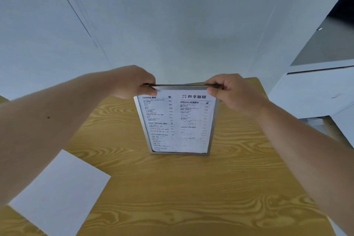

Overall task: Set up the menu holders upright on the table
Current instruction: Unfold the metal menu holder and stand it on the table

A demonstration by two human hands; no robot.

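Observation:
A clear acrylic menu holder (pixel 177 122) with a printed drinks menu inside stands upright near the middle of the wooden table (pixel 191 188), its base resting on the tabletop. My left hand (pixel 134 82) pinches the holder's top left corner. My right hand (pixel 229 90) pinches the top right corner. The printed side faces me.
A blank white sheet (pixel 59 191) lies on the table at the lower left, partly under my left forearm. White walls rise behind the table. A white cabinet or ledge (pixel 316 92) stands to the right, past the table's edge.

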